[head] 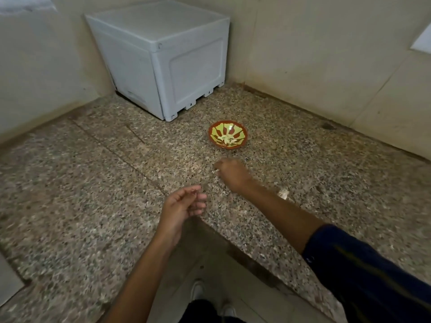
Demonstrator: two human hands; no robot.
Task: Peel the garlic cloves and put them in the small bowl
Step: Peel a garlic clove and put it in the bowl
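Though blurred, right hand (pixel 229 172) near bowl (pixel 228 134)

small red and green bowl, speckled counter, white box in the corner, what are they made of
Small red-and-green patterned bowl: probably glazed ceramic, from its glossy highlight. Speckled grey-brown countertop: polished granite or terrazzo, by its grainy flecks. White ribbed box: matte moulded plastic, it seems.

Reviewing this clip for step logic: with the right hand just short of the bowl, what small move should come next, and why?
Probably carry the right hand forward over the small bowl and release: its fingers are curled, perhaps round a clove, though blur hides it. The left hand hangs loosely.
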